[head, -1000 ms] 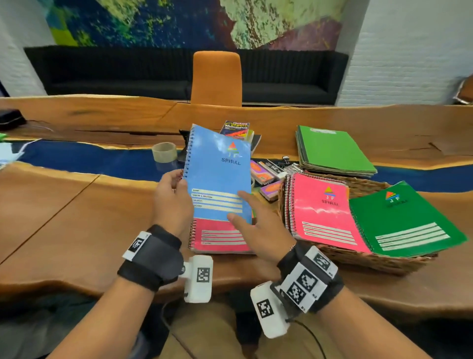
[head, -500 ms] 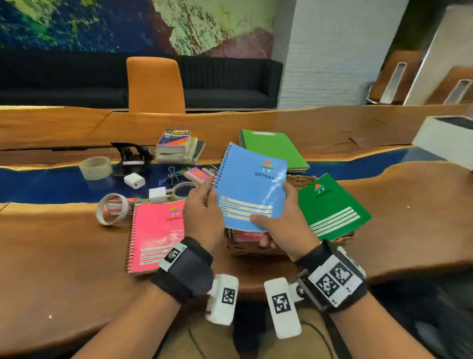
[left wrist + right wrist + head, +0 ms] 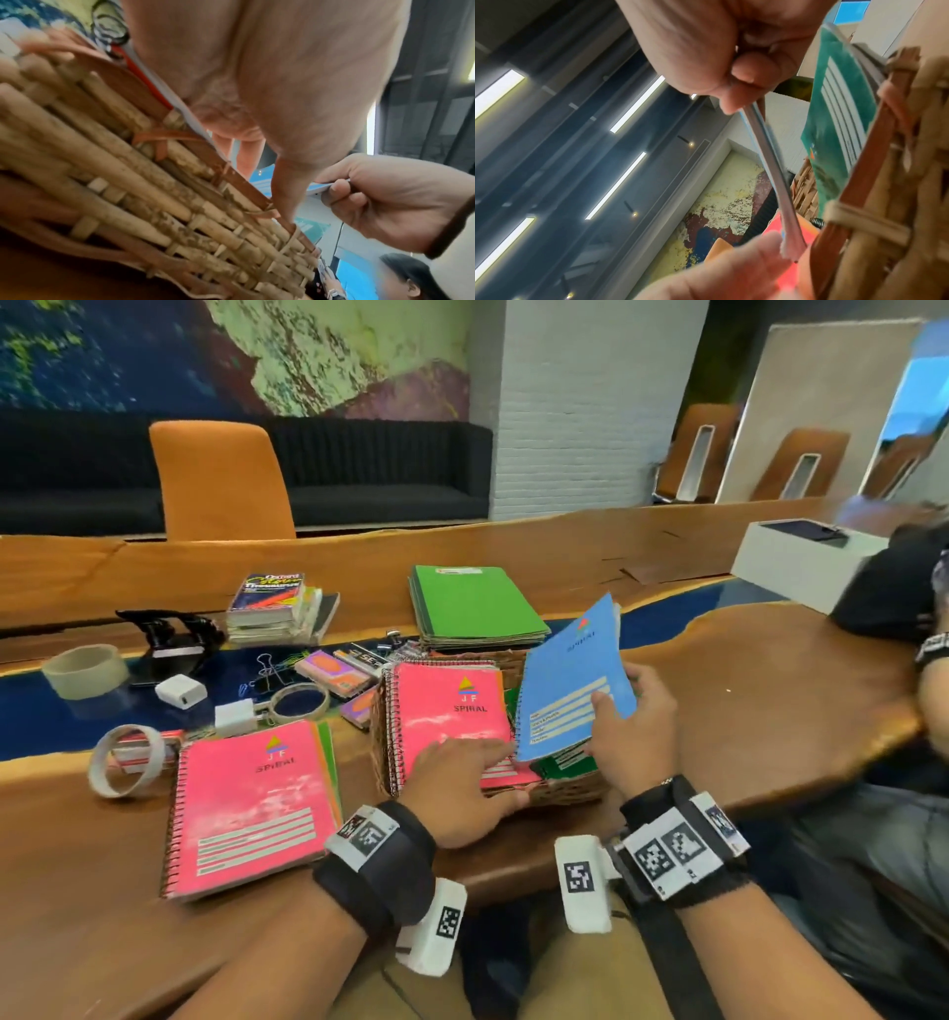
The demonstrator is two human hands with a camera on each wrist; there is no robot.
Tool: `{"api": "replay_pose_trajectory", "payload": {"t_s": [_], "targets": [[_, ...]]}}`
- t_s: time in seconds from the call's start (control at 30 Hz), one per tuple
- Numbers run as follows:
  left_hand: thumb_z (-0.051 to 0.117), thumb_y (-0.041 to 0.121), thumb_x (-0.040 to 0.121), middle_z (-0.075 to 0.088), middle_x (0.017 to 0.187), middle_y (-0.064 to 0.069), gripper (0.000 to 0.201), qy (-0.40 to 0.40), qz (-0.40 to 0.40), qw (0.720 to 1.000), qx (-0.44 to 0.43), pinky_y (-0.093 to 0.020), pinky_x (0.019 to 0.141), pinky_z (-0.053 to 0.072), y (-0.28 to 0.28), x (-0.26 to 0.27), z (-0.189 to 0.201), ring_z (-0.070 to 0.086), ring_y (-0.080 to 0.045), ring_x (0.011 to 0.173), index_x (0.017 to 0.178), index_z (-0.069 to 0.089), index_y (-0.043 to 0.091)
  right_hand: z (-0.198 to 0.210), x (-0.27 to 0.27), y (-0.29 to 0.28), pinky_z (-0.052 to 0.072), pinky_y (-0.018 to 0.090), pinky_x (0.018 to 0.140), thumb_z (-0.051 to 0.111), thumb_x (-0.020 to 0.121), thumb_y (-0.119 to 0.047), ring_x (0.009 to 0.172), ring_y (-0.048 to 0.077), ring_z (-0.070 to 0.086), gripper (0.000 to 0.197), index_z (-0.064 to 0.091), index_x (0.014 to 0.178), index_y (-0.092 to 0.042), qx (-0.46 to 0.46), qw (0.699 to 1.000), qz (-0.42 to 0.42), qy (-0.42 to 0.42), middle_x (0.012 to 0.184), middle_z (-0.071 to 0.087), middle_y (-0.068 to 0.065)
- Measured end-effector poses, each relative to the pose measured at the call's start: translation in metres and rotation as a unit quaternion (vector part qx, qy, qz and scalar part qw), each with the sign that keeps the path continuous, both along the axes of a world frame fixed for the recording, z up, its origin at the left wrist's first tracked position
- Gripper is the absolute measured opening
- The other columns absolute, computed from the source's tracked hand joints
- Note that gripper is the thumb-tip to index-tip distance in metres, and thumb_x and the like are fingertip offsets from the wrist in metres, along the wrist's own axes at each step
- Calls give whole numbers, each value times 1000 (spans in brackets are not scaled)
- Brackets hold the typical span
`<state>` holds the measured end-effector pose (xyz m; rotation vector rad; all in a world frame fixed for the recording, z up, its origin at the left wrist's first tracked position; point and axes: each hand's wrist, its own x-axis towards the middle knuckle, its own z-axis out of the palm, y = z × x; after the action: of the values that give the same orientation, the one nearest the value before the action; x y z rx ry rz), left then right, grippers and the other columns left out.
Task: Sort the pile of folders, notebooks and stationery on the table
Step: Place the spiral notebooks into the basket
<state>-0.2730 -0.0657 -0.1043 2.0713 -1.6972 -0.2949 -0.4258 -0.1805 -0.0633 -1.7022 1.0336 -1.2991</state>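
My right hand grips a blue spiral notebook by its lower right edge and holds it tilted over the right half of a wicker basket. Under it lies a green notebook. My left hand rests flat, fingers straight, on a pink spiral notebook in the basket's left half. In the right wrist view the fingers pinch the blue notebook's edge beside the green notebook. A second pink notebook lies on the table to the left.
Behind the basket are a stack of green folders, a pile of books, sticky pads, clips, two white chargers and tape rolls. Another person leans on the table at the right. A white box stands far right.
My left hand has let go of the blue notebook and come down onto the pink notebook in the basket. The right hand has carried the blue notebook to the right and tilted it.
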Motion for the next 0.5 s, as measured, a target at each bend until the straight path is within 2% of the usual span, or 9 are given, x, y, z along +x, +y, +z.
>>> {"api": "replay_pose_trajectory", "payload": {"t_s": [0.07, 0.13, 0.27, 0.37, 0.5], "targets": [[54, 64, 87, 36, 154, 14, 68, -43, -6, 998, 34, -47, 118, 19, 1, 1, 0, 29, -16, 144, 148, 33, 42, 1, -3, -3, 56, 49, 76, 62, 91, -6, 85, 20, 63, 22, 55, 99, -26, -8, 1000, -3, 8, 89, 60, -17], [52, 63, 90, 29, 158, 14, 68, -54, -8, 996, 68, -48, 120, 11, 3, 1, 1, 19, -17, 148, 150, 26, 45, 2, -5, -6, 55, 40, 80, 63, 92, -6, 85, 16, 60, 18, 57, 101, -20, -24, 1000, -13, 13, 87, 59, -14], [49, 62, 92, 22, 160, 14, 65, -67, -12, 992, 107, -49, 121, -1, 6, -4, 6, 9, -17, 150, 150, 22, 49, 1, -9, -11, 43, 26, 72, 63, 91, -6, 87, 12, 56, 17, 59, 103, -17, -38, 998, -50, 20, 93, 58, -9], [47, 62, 93, 20, 161, 14, 63, -77, -13, 990, 117, -50, 121, -3, 6, -5, 7, 6, -17, 150, 150, 23, 49, -2, -9, -15, 42, 29, 71, 62, 91, -7, 88, 18, 57, 17, 55, 104, -15, -24, 997, -70, 28, 94, 57, -5], [46, 61, 93, 20, 161, 14, 62, -75, -13, 990, 120, -50, 121, -4, 6, -6, 9, 6, -17, 150, 150, 24, 48, -7, -11, -20, 45, 32, 73, 57, 93, -8, 91, 23, 60, 18, 60, 108, -16, -16, 996, -70, 52, 98, 64, 0]]}}
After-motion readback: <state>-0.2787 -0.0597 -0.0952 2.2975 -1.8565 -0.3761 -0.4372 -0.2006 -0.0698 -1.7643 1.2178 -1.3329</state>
